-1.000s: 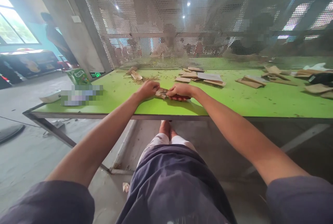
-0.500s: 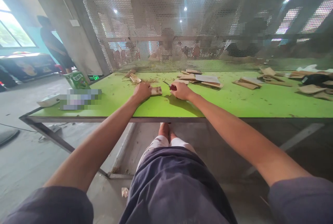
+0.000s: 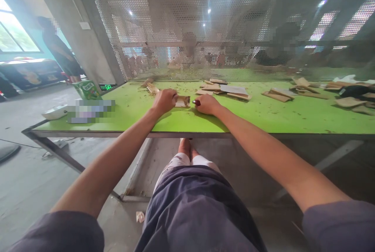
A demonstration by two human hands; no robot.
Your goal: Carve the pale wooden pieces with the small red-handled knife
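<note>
Clock positions take the carved-looking wooden piece as dial centre; 12 o'clock is the table's far edge. A green carton (image 3: 87, 90) stands toward 9 o'clock on the green table (image 3: 187, 124). The left hand (image 3: 165, 101) is clamped on the left end of the wooden piece (image 3: 183, 102), which lies low over the tabletop. Just beside its right end, at 3 o'clock, is a dark-red-handled tool (image 3: 197, 102), clenched in the right hand (image 3: 209, 104); its working tip cannot be made out. Flat brown pieces (image 3: 215, 84) lie toward 1 o'clock. Step in hand, as judged: steadying the workpiece, tool clear. Further tool contact calls for a firm left hold, fingers behind the tip.
</note>
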